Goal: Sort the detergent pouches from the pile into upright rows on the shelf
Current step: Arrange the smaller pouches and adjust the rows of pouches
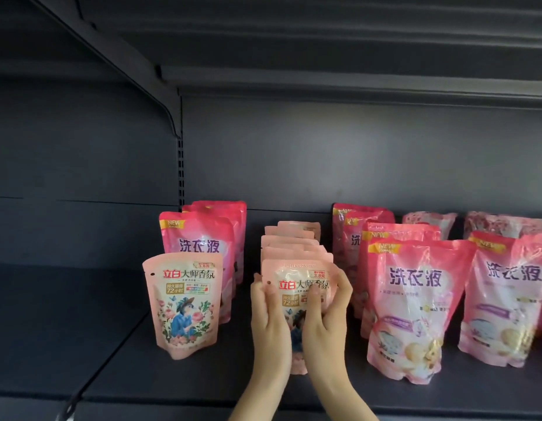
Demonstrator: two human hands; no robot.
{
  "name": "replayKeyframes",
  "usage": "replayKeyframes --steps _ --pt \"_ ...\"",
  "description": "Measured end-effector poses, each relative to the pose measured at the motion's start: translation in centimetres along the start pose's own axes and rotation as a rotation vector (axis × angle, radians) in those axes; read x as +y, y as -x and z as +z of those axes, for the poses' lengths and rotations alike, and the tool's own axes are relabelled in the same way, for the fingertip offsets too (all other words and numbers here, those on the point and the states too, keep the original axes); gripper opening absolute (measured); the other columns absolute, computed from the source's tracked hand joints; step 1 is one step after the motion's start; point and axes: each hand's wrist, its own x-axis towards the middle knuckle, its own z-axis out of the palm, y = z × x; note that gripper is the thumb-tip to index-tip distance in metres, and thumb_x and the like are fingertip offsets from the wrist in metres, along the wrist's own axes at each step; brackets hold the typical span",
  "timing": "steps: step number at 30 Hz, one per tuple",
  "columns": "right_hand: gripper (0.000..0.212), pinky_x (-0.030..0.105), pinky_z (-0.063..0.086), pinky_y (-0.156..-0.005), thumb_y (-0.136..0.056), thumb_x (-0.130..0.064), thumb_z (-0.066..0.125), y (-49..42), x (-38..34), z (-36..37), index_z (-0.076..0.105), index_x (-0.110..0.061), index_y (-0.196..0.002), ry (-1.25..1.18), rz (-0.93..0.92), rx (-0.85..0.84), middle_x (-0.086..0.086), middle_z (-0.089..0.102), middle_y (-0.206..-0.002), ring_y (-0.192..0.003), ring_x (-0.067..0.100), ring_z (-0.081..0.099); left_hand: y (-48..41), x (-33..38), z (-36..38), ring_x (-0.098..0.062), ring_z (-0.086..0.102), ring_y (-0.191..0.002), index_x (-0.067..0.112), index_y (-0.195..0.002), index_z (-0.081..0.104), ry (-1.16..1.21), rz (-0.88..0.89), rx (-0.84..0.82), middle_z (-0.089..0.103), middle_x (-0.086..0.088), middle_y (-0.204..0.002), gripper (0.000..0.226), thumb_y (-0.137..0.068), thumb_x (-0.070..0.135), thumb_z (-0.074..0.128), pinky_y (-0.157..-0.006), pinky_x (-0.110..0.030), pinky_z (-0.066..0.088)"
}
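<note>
A pale pink detergent pouch [297, 287] stands upright at the front of a middle row of several like pouches [294, 238]. My left hand [268, 323] holds its left edge and my right hand [327, 311] wraps its right side, thumb across the front. Another pale pink pouch [184, 302] stands alone to the left, in front of a row of darker pink pouches [203, 235]. The lower part of the held pouch is hidden behind my hands.
Larger dark pink pouches [415, 302] stand in rows on the right, with more [506, 296] at the far right and pale ones [430, 221] at the back. The dark shelf [142, 375] has a front lip; an upper shelf [324, 80] hangs overhead.
</note>
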Motion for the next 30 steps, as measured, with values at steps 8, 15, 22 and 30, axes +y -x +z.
replayKeyframes --steps 8,15,22,30 --pt "0.037 0.05 0.05 -0.093 -0.099 -0.025 0.045 -3.3 2.8 1.3 0.031 -0.043 -0.128 0.061 0.024 -0.041 0.005 0.051 -0.133 -0.118 0.024 0.056 -4.0 -1.9 0.3 -0.016 0.071 -0.081 0.014 -0.097 0.05 -0.009 -0.003 0.018 0.07 -0.003 -0.089 0.02 -0.103 0.027 0.036 -0.063 -0.022 0.054" --pt "0.04 0.047 0.052 -0.093 -0.1 -0.025 0.045 -4.3 3.5 1.4 0.027 -0.044 -0.13 0.077 0.026 -0.069 0.002 0.049 -0.134 -0.117 0.019 0.056 -5.3 -2.4 0.4 -0.009 0.07 -0.083 0.016 -0.099 0.05 -0.061 -0.021 0.001 0.07 0.002 -0.091 0.02 -0.103 0.029 0.036 -0.065 -0.017 0.053" --pt "0.064 0.042 0.045 -0.104 -0.093 -0.007 0.054 -5.0 1.9 -0.4 0.025 -0.035 -0.143 0.091 0.009 -0.086 -0.003 0.043 -0.139 -0.125 0.01 0.048 -5.1 0.0 -0.9 0.027 0.044 -0.104 0.025 -0.133 0.042 -0.322 0.183 -0.023 0.049 0.022 -0.124 0.032 -0.101 0.026 0.043 -0.08 0.003 0.037" --pt "0.019 0.036 0.043 -0.095 -0.086 -0.008 0.059 -5.5 -4.4 0.7 0.067 -0.011 -0.103 0.566 -0.617 -0.266 0.003 0.056 -0.115 -0.112 0.019 0.052 -1.5 7.9 -7.2 0.003 0.043 -0.127 0.03 -0.122 0.053 -0.787 0.704 -0.31 0.049 0.021 -0.132 0.029 -0.093 0.025 0.051 -0.104 -0.013 0.032"
